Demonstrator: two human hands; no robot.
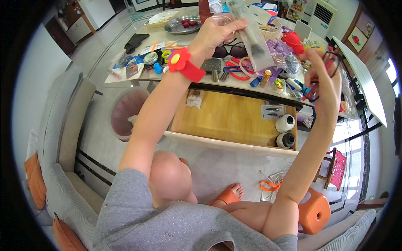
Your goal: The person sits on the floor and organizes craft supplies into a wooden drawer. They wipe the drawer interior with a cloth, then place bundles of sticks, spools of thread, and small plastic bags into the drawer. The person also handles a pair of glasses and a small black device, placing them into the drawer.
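My left hand (220,29), with a red flower band (185,64) on its wrist, grips a translucent plastic packet (263,58). A dark-bristled brush (257,47) shows inside. By the same fingers is a clear rounded plastic thing (221,19), partly hidden. Dark sunglasses (230,50) lie under that hand. On the right, my right hand (326,73) is closed around a thin black-rimmed looped item (311,94), perhaps glasses; the fingers hide much of it. Near it on the table lie a red rounded item (293,40) and a crumpled clear bag (292,64).
An open wooden drawer (220,113) holds two thread spools (285,123) and a small packet (194,99). Metal plate (176,28), red-handled pliers (237,73) and small bottles (266,77) crowd the table. Below are a waste bin (121,109), an orange stool (315,215) and cables (273,178).
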